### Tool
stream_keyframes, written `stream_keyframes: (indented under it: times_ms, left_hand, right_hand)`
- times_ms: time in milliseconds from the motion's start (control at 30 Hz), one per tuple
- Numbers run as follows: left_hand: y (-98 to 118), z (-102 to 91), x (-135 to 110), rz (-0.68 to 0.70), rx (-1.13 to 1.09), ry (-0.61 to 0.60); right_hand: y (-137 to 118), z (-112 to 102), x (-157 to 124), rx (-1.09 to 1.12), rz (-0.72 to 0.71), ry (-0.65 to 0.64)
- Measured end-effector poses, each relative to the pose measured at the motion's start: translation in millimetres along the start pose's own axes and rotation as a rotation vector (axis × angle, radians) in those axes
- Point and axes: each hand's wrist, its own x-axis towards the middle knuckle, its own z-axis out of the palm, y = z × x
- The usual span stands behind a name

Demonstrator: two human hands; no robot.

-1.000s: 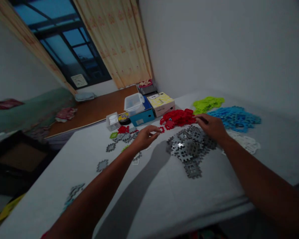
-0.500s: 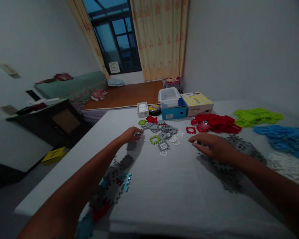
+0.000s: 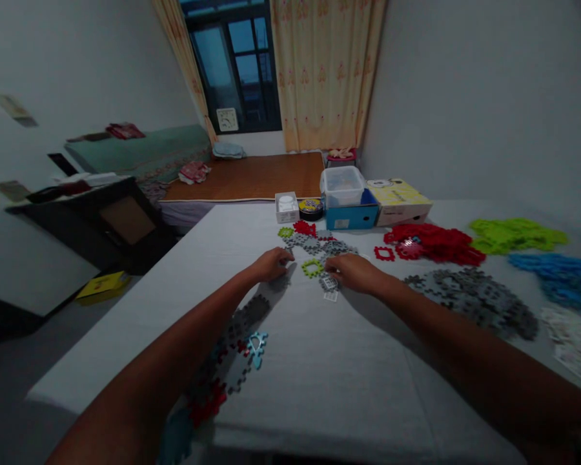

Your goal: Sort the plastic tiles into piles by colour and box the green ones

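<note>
My left hand (image 3: 271, 265) is closed just above the white cloth, its fingertips pinched together; what they hold, if anything, is too small to make out. Beside it lies a lime-green square frame piece (image 3: 312, 268) with toothed edges. To the right of that frame, my right hand (image 3: 354, 271) reaches down onto the loose pieces with its fingers curled, and its fingertips are partly hidden. Just under its fingers is a grey interlocking plastic piece with a white grid window (image 3: 329, 282). More grey toothed pieces (image 3: 339, 248) spread behind both hands.
Joined grey, red and light-blue pieces (image 3: 232, 368) lie partly under my left forearm. To the right are heaps of red (image 3: 440, 243), grey (image 3: 474, 297), lime-green (image 3: 518, 235), blue (image 3: 556, 274) and white pieces (image 3: 574, 336). Boxes (image 3: 351, 216) stand at the back.
My right hand has moved left from beside the grey heap to the loose pieces in the middle. My left hand stays close to them, and the view has shifted slightly.
</note>
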Motion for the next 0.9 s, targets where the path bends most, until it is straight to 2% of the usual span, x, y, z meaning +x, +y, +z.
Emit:
stream_keyframes:
  times_ms: [167, 300, 433, 567, 667, 800, 900]
  left_hand:
    - [25.1, 5.9, 15.2, 0.098, 0.001, 0.010]
    - [40.5, 2.3, 25.4, 0.162, 0.005, -0.023]
    - [36.8, -6.8, 25.8, 0.172, -0.022, -0.050]
    - [25.2, -10.9, 16.3, 0.159, -0.054, -0.120]
    - [26.7, -9.7, 12.9, 0.206, -0.079, -0.152]
    - [47.5, -7.0, 19.6, 0.248, -0.109, -0.174]
    - [67.6, -0.9, 25.7, 0.261, -0.096, -0.253]
  right_hand:
    - [9.8, 7.0, -6.8, 0.055, 0.050, 0.032]
    - [12.6, 20.7, -12.8, 0.131, -0.076, 0.027]
    - [15.0, 31.9, -16.5, 0.078, 0.005, 0.087]
    - [24.4, 27.9, -16.3, 0.093, 0.076, 0.131]
    - [26.8, 25.8, -13.6, 0.093, 0.077, 0.106]
    - [18.4, 31.5, -10.4, 0.031, 0.074, 0.054]
    - [11.7, 33.1, -12.4, -0.022, 0.127, 0.023]
